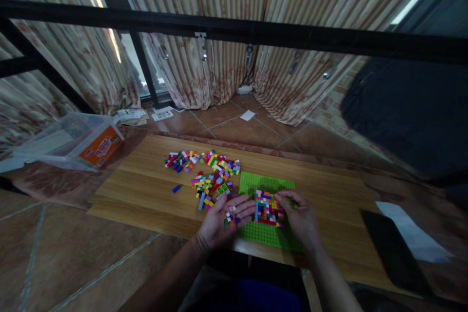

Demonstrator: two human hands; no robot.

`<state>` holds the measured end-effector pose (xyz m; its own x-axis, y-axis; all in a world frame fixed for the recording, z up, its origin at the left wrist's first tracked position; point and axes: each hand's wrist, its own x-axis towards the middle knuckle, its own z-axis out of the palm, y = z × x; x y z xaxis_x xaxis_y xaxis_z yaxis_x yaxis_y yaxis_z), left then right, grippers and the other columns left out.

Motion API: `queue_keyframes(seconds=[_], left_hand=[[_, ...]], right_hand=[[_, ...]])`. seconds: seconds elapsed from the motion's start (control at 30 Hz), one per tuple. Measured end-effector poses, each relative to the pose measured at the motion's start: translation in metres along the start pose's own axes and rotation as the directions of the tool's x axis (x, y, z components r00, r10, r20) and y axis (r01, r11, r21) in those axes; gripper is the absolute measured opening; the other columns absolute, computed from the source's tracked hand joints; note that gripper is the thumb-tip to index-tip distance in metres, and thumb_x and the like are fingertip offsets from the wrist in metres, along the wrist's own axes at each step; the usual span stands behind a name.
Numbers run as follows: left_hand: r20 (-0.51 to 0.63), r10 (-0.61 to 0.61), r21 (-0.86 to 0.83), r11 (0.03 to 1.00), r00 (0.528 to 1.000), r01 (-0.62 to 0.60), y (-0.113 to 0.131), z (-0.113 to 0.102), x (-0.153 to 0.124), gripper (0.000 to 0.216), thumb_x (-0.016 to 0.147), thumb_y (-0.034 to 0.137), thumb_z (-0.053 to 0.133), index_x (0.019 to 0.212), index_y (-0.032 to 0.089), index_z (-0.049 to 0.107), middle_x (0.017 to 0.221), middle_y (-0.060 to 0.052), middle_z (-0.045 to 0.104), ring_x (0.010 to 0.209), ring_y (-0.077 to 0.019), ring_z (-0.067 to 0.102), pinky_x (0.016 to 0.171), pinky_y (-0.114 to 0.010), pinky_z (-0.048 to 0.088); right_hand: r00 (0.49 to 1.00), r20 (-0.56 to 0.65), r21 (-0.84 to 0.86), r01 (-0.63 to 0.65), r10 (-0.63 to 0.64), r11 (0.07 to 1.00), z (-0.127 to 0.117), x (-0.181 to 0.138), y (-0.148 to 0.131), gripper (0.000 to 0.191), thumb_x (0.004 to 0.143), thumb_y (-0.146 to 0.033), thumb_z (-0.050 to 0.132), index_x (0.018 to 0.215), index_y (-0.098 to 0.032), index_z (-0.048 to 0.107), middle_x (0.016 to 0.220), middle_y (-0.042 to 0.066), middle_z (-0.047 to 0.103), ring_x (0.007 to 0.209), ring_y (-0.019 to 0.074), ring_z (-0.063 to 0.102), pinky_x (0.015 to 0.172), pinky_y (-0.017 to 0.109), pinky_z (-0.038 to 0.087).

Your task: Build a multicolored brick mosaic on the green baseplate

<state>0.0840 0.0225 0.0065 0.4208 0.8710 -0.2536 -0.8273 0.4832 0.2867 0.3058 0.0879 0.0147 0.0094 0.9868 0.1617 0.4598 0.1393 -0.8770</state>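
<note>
My left hand (pixel 227 219) is palm up with its fingers stretched out, and several small toy building bricks (pixel 230 216) of mixed colours rest in it. Its fingertips reach to the left edge of a many-coloured brick mosaic (pixel 269 208) on a green baseplate (pixel 272 239). My right hand (pixel 299 212) is at the mosaic's upper right corner, thumb and fingers pinched together. What lies between those fingertips is too small and hidden to make out. Part of the mosaic's right side is covered by this hand.
Piles of loose bricks (pixel 215 161) lie left of the baseplate on the wooden table (pixel 142 175); a single blue brick (pixel 176 188) sits apart. A clear plastic box (pixel 69 139) stands at far left. A dark flat object (pixel 395 248) and white paper (pixel 415 231) are at right.
</note>
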Motion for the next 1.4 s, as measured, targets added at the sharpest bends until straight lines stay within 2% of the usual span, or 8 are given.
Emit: queue_keyframes(seconds=[0.2, 0.37, 0.53, 0.67, 0.77, 1.07, 1.23, 1.4], left_hand=[[-0.002, 0.004, 0.012, 1.0, 1.0, -0.004, 0.0, 0.002, -0.001, 0.053, 0.096, 0.044, 0.035, 0.123, 0.005, 0.055, 0.124, -0.02, 0.06, 0.113, -0.0259, 0.059, 0.101, -0.039, 0.037], [-0.032, 0.002, 0.006, 1.0, 0.999, -0.002, 0.001, 0.006, -0.001, 0.054, 0.096, 0.046, 0.033, 0.122, 0.004, 0.057, 0.121, -0.02, 0.062, 0.112, -0.0254, 0.059, 0.1, -0.038, 0.037], [-0.038, -0.007, 0.008, 1.0, 0.999, 0.007, 0.001, 0.006, -0.001, 0.054, 0.096, 0.046, 0.033, 0.12, 0.005, 0.058, 0.12, -0.019, 0.063, 0.11, -0.0254, 0.06, 0.1, -0.038, 0.038], [-0.034, -0.007, 0.011, 1.0, 0.999, 0.007, 0.001, 0.003, 0.0, 0.055, 0.096, 0.047, 0.033, 0.12, 0.004, 0.058, 0.121, -0.02, 0.063, 0.11, -0.0258, 0.06, 0.101, -0.039, 0.037], [-0.025, -0.003, 0.01, 1.0, 1.0, 0.003, 0.0, 0.001, 0.001, 0.054, 0.096, 0.047, 0.034, 0.12, 0.005, 0.058, 0.119, -0.02, 0.064, 0.109, -0.0254, 0.061, 0.101, -0.039, 0.037], [-0.031, -0.007, 0.007, 1.0, 0.999, 0.008, 0.0, 0.003, 0.0, 0.053, 0.096, 0.044, 0.035, 0.121, 0.004, 0.057, 0.12, -0.019, 0.063, 0.11, -0.0255, 0.06, 0.102, -0.039, 0.035], [-0.033, -0.007, 0.008, 1.0, 0.999, 0.007, 0.001, 0.004, 0.0, 0.051, 0.096, 0.044, 0.034, 0.118, 0.006, 0.059, 0.117, -0.018, 0.065, 0.109, -0.0245, 0.06, 0.101, -0.038, 0.037], [-0.028, 0.005, 0.008, 1.0, 1.0, -0.005, -0.001, 0.0, 0.001, 0.052, 0.096, 0.045, 0.036, 0.12, 0.005, 0.058, 0.119, -0.02, 0.063, 0.109, -0.0256, 0.061, 0.1, -0.039, 0.038]], right_hand=[[0.998, 0.062, 0.062, 0.009, -0.012, 0.998, 0.012, 0.006, 0.0, 0.025, 0.075, -0.046, 0.066, 0.078, -0.022, 0.069, 0.092, 0.005, 0.066, 0.092, 0.0217, 0.06, 0.089, 0.04, 0.045], [0.991, 0.124, 0.049, -0.054, 0.048, 0.997, 0.01, 0.007, -0.003, 0.027, 0.075, -0.048, 0.064, 0.08, -0.021, 0.069, 0.093, 0.005, 0.066, 0.087, 0.0216, 0.061, 0.082, 0.039, 0.047], [0.982, 0.177, 0.042, -0.075, 0.066, 0.996, 0.007, 0.01, -0.003, 0.03, 0.075, -0.05, 0.065, 0.081, -0.021, 0.069, 0.084, 0.004, 0.068, 0.082, 0.021, 0.061, 0.08, 0.038, 0.048], [0.975, 0.204, 0.072, -0.102, 0.085, 0.992, 0.007, 0.011, -0.001, 0.035, 0.074, -0.052, 0.066, 0.087, -0.02, 0.072, 0.091, 0.006, 0.07, 0.085, 0.0217, 0.063, 0.08, 0.038, 0.049], [0.975, 0.213, 0.094, -0.091, 0.069, 0.991, 0.008, 0.011, 0.0, 0.035, 0.075, -0.051, 0.066, 0.089, -0.021, 0.073, 0.095, 0.007, 0.07, 0.089, 0.0221, 0.063, 0.083, 0.038, 0.048], [0.977, 0.211, 0.096, -0.041, 0.02, 0.995, 0.009, 0.013, 0.002, 0.03, 0.075, -0.049, 0.066, 0.083, -0.022, 0.074, 0.09, 0.006, 0.071, 0.085, 0.0213, 0.064, 0.08, 0.037, 0.05], [0.957, 0.291, 0.081, -0.042, 0.017, 0.996, 0.006, 0.018, 0.003, 0.028, 0.077, -0.047, 0.065, 0.085, -0.022, 0.074, 0.09, 0.006, 0.071, 0.086, 0.0213, 0.065, 0.081, 0.037, 0.05], [0.95, 0.309, 0.053, -0.054, 0.035, 0.997, 0.003, 0.018, 0.004, 0.032, 0.078, -0.049, 0.063, 0.091, -0.021, 0.073, 0.096, 0.007, 0.072, 0.09, 0.0228, 0.065, 0.083, 0.039, 0.05]])
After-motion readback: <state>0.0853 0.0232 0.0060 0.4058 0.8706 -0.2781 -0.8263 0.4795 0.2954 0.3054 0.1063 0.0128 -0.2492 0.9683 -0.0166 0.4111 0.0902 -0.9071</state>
